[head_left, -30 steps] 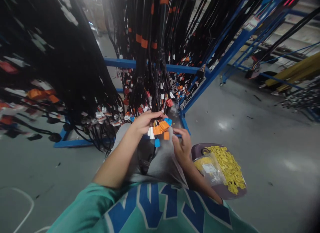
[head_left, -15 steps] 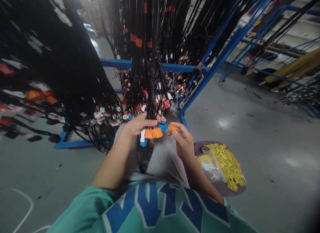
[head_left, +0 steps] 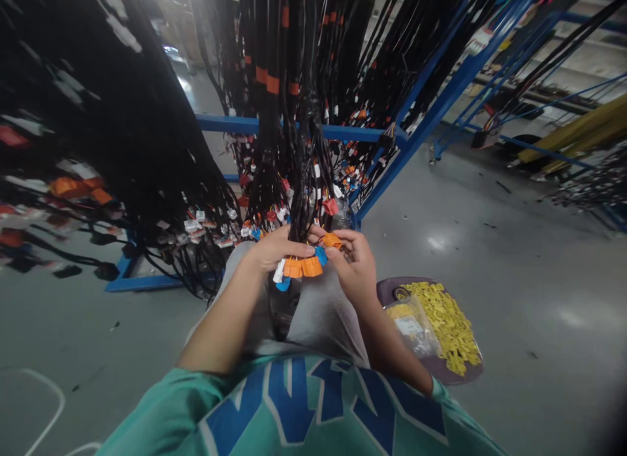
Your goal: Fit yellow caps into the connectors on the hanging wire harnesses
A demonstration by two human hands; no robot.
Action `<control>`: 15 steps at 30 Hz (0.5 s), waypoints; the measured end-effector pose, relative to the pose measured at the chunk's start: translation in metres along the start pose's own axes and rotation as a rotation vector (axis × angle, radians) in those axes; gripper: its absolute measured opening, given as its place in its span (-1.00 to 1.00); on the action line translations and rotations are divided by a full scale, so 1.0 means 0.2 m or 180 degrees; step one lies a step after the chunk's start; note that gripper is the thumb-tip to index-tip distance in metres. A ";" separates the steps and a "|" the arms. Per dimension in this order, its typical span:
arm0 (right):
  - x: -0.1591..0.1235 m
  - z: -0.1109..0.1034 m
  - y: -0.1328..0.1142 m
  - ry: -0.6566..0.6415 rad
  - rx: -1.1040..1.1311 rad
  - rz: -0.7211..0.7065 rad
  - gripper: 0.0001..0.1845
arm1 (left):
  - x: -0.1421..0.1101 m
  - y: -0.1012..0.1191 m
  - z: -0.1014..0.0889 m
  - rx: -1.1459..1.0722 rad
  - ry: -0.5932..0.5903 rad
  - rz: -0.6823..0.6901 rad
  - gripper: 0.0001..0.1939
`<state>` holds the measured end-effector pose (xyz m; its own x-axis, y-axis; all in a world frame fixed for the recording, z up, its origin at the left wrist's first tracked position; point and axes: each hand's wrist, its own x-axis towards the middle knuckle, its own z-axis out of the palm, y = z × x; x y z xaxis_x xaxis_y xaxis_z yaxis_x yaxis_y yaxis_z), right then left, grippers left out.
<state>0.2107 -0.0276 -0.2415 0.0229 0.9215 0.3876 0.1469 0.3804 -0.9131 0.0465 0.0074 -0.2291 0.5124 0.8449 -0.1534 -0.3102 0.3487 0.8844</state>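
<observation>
My left hand (head_left: 277,248) is closed around a bunch of thin black wires just above their connectors. Below its thumb hang orange connectors (head_left: 302,268), a white connector (head_left: 279,271) and a blue connector (head_left: 283,285). My right hand (head_left: 355,263) pinches a single orange connector (head_left: 332,240) between thumb and fingers. A second blue connector (head_left: 321,255) lies between the two hands, close to my right thumb. The wires rise into a black wiring harness (head_left: 309,110) hanging in front of me. Some fingertips of my left hand are hidden behind the wires.
A blue metal rack (head_left: 362,133) carries many hanging harnesses. Beside my right knee, a dark stool (head_left: 448,372) bears yellow plastic pieces (head_left: 441,319) and a labelled clear bag (head_left: 414,326). More harnesses with loose connectors (head_left: 73,185) hang at the left.
My right hand, apart from the connectors at first, has taken hold of an orange one and lifted it towards my left fingers. The other connectors have swung into a row under my left thumb.
</observation>
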 end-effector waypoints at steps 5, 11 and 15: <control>0.02 0.03 -0.07 0.0079 -0.0286 -0.0428 -0.79 | 0.00 -0.01 0.03 -0.0258 -0.0086 0.0005 -0.48; 0.02 0.04 -0.07 0.0174 -0.0662 -0.0402 -0.81 | 0.01 -0.02 0.05 -0.0653 -0.0020 -0.0022 -0.53; 0.01 0.04 -0.07 0.0123 -0.0692 -0.0404 -0.81 | 0.03 -0.03 0.05 -0.0505 0.0015 -0.0086 -0.52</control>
<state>0.2000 -0.0310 -0.2289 0.0278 0.8622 0.5057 0.3600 0.4633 -0.8098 0.0595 0.0057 -0.2316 0.5185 0.8362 -0.1786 -0.4192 0.4306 0.7993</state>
